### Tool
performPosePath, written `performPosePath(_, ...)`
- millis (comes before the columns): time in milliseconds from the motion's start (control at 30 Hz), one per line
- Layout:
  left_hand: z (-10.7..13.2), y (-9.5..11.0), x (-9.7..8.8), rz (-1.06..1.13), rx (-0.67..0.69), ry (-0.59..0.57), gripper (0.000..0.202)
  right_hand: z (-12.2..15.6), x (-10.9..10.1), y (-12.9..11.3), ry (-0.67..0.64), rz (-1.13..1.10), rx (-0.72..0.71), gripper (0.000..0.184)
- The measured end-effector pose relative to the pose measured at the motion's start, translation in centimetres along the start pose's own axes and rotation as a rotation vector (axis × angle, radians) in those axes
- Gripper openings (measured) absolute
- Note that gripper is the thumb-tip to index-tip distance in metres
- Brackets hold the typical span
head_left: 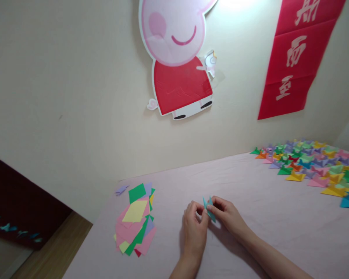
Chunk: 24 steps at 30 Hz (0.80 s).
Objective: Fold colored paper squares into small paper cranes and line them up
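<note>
A small folded piece of light-blue origami paper is pinched between both hands, just above the pink cloth. Two pointed tips of it stick up between the fingers, and one end points down toward the cloth. My left hand grips it from the left with thumb and forefinger. From the right, my right hand pinches it with thumb and fingers. The fingertips cover part of the folds.
Loose coloured paper squares lie in a pile on the left, with a folded purple piece beyond them. Several rows of folded paper figures stand at the right. The pink-covered surface meets the wall behind; its left edge drops toward a wooden floor.
</note>
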State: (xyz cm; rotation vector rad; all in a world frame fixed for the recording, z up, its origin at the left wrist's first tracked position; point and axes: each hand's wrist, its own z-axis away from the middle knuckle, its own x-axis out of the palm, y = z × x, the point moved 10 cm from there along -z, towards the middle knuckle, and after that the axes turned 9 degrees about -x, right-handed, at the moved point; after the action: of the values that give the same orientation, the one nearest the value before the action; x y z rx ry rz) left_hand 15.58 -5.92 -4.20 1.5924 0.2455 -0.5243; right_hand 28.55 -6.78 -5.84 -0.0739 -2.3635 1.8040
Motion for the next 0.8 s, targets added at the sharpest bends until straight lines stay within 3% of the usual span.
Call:
performPosePath(300,0.1,0.6,-0.2,-0.002,0.082,0.035,0.019,0.0,0.0,0.1,-0.007,-0.038,0.018,0.043)
performPosePath(467,0.8,2.5,-2.7,-0.129,0.306,0.291,0.02,0.8,-0.9,-0.3,0.168,0.042,-0.075,0.036)
performPosePath(533,1.5,3.5,-2.7,-0.229,0.41,0.342,0.021,1.1,-0.1,-0.3,0.142,0.039,-0.077,0.036)
performPosePath(633,2.0,4.5,-1.6,-0.34,0.489,0.306,0.018,1.2,0.8,-0.2,0.098,-0.002,-0.063,0.037)
performPosePath(800,1.9,4.6,-1.3,-0.267,0.429,0.22,0.021,0.9,-0.5,0.0,0.17,-0.055,-0.023,0.041)
